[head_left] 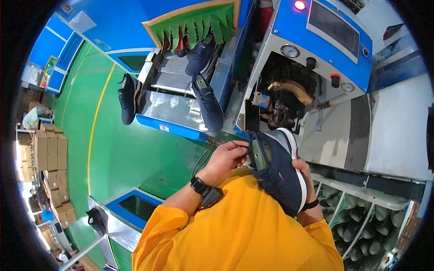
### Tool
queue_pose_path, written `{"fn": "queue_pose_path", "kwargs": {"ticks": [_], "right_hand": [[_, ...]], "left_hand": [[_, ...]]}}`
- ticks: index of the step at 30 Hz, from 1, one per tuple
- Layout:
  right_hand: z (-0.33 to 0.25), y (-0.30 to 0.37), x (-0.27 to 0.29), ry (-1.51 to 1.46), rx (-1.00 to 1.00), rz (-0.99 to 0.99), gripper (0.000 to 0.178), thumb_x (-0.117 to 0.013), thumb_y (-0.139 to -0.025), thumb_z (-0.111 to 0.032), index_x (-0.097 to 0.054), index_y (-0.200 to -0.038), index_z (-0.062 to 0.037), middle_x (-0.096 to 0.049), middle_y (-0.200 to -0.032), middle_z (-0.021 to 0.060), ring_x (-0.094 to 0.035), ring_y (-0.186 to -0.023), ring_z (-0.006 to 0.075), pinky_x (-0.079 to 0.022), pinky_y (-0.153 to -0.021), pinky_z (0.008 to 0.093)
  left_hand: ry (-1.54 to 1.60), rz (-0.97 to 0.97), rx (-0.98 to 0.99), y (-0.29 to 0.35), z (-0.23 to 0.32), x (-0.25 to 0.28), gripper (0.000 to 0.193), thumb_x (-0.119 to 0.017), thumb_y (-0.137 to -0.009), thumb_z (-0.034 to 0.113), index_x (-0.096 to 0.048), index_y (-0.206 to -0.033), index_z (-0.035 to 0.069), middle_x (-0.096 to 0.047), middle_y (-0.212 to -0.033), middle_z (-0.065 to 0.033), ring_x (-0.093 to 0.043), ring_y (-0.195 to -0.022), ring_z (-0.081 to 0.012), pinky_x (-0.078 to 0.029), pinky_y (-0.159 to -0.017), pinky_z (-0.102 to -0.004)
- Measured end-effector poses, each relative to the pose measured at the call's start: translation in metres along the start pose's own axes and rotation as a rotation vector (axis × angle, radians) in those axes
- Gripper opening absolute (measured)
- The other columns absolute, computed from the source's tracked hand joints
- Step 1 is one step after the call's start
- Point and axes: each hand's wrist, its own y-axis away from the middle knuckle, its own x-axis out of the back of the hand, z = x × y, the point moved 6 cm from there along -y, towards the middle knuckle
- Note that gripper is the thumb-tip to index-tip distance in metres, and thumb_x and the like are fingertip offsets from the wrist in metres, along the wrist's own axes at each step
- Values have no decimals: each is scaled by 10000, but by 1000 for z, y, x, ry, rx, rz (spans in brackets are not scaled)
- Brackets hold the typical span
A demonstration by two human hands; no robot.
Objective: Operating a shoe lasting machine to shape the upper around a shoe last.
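In front of my chest is a navy sneaker (281, 176) with a white sole and a grey heel patch. A green shoe last (261, 152) fills its opening. My right hand (304, 170) grips the shoe around the sole side; most of its fingers are hidden behind the shoe. Beside the opening, my left hand (229, 157) is closed in a pinch on what looks like a thin dark cord at the collar. Where that cord joins the shoe is hard to make out.
Navy shoes (209, 104) rest on a metal conveyor (169, 105) below a green strip curtain (194, 29); another shoe (128, 99) hangs at its left edge. A blue-and-white machine (327, 31) stands ahead right. Grey lasts (361, 221) fill a rack at lower right. Cartons (52, 151) are stacked far left.
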Motion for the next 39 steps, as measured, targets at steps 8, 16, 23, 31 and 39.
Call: {"fn": "queue_pose_path", "kwargs": {"ticks": [8, 16, 23, 31, 39], "right_hand": [[0, 9, -12, 14, 85, 107, 679, -653, -848, -266, -470, -1417, 57, -639, -1290, 209, -698, -1063, 275, -576, -938, 375], [-8, 2, -36, 13, 162, 101, 730, -677, -827, -246, -437, -1442, 67, -617, -1325, 217, -682, -1106, 301, -557, -979, 403], [-2, 4, 0, -147, 147, 114, 697, -681, -817, -163, -458, -1436, 66, -611, -1344, 224, -654, -1173, 316, -531, -1026, 427], [-6, 9, -4, -192, 157, 118, 691, -689, -814, -142, -464, -1434, 64, -613, -1341, 223, -653, -1174, 318, -530, -1027, 432], [-22, 16, -7, -214, 204, 130, 685, -696, -811, -121, -470, -1432, 61, -616, -1338, 222, -653, -1176, 320, -529, -1028, 436]], "left_hand": [[-45, -52, -69, 0, 39, 16, 190, -589, -1018, 150, -637, -1136, 10, -702, -1123, -112, -687, -1055, -243, -529, -957, -373], [-241, -135, 3, -35, 19, 5, 152, -635, -1005, 156, -654, -1050, 12, -686, -996, -46, -678, -917, -159, -575, -873, -329], [-201, 56, -110, -35, 33, 16, 115, -640, -995, 115, -662, -997, 3, -699, -979, -93, -681, -855, -179, -571, -823, -322], [3, 148, -635, -13, 117, 40, 167, -634, -1004, 156, -642, -937, 4, -692, -894, -110, -654, -822, -178, -540, -778, -296], [-587, 104, -106, -9, 81, 9, 306, -606, -1020, 296, -641, -1071, -3, -706, -922, -105, -675, -766, -156, -537, -671, -274]]}}
